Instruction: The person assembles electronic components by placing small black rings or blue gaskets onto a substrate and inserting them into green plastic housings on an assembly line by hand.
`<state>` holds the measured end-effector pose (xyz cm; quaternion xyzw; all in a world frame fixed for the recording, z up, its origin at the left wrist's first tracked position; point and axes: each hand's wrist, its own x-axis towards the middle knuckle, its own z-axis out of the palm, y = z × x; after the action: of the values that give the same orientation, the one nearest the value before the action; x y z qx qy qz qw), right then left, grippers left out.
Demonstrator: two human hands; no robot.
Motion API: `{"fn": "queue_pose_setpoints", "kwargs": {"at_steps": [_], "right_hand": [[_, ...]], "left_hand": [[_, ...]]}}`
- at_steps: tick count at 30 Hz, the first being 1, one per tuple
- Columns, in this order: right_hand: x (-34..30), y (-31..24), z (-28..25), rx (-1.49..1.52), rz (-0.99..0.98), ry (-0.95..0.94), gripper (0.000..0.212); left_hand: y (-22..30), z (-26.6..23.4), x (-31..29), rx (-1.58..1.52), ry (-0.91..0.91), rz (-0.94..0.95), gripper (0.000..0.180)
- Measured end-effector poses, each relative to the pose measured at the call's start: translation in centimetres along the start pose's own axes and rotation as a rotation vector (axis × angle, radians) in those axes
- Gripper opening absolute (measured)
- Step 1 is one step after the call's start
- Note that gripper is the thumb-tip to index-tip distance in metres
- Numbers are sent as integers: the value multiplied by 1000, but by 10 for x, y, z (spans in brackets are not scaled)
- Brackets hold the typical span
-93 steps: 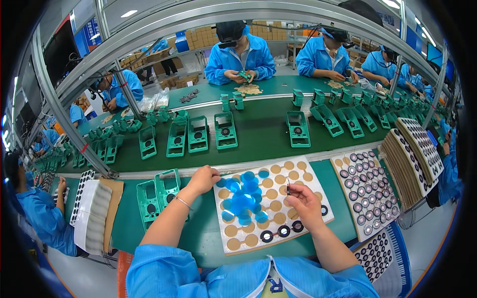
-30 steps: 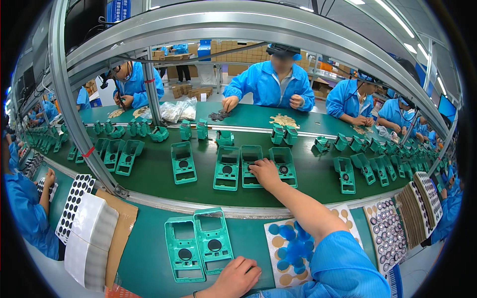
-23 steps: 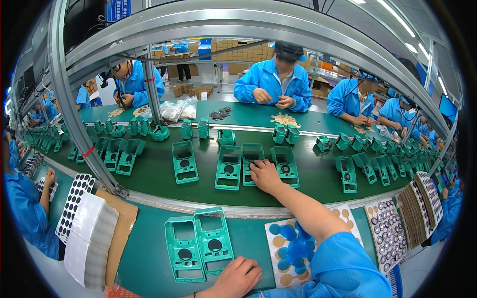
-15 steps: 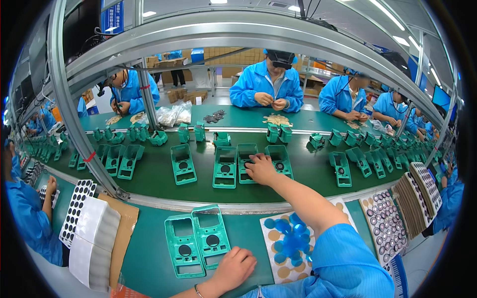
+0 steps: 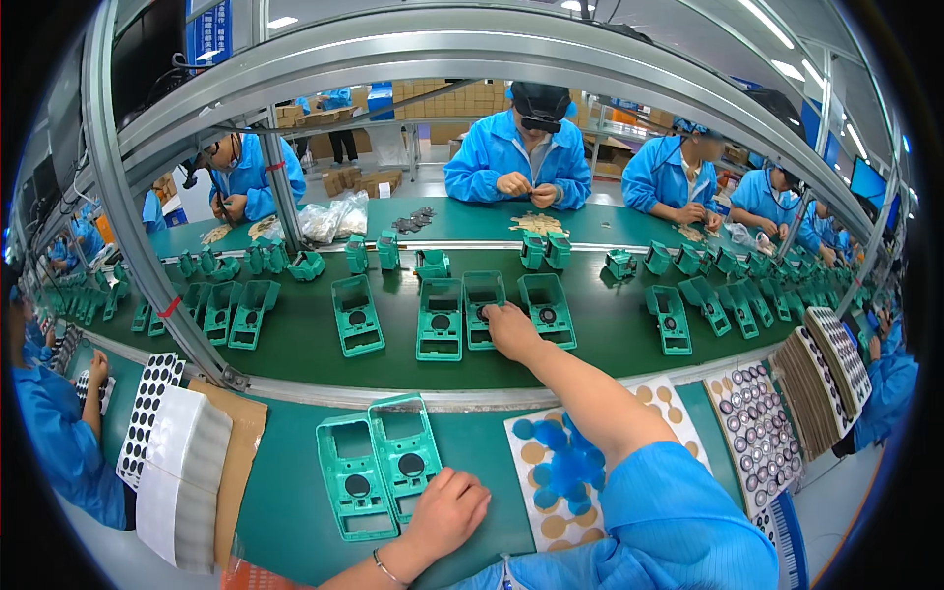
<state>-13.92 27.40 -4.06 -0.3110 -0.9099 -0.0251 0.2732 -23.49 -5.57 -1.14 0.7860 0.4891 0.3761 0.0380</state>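
Observation:
My right hand [image 5: 511,331] reaches across to the belt, with its fingers closed at the round black disc of a green plastic housing [image 5: 481,285]. The hand covers that housing's lower right part. Similar green housings stand close on both sides, one left [image 5: 439,320] and one right [image 5: 547,311]. On the near table, my left hand [image 5: 450,511] rests palm down with loosely bent fingers, holding nothing I can see. It partly hides the lower corner of a green housing [image 5: 404,457], which leans against another [image 5: 355,480]. Both carry a round black disc.
Right of my left hand lies a sheet with tan round pads and blue film [image 5: 568,467], partly under my right arm. Further right is a board of round parts [image 5: 757,433]. White trays [image 5: 185,472] stand left. A metal frame post [image 5: 138,226] rises left; co-workers sit opposite.
My right hand's spread fingers have drawn together at the middle housing's disc. My left hand has shifted toward the near housings and now overlaps a corner. The whole view has shifted slightly.

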Motion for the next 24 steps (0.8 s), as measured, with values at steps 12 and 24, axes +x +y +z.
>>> {"fn": "queue_pose_setpoints", "kwargs": {"at_steps": [12,24], "right_hand": [[-5,17,-11,-29,65,-108,49],[-2,5,-42,-83,191,-185,32]], "left_hand": [[-9,8,-5,11,88,-68,6],[-7,1,-3,20,47,-47,7]]}}
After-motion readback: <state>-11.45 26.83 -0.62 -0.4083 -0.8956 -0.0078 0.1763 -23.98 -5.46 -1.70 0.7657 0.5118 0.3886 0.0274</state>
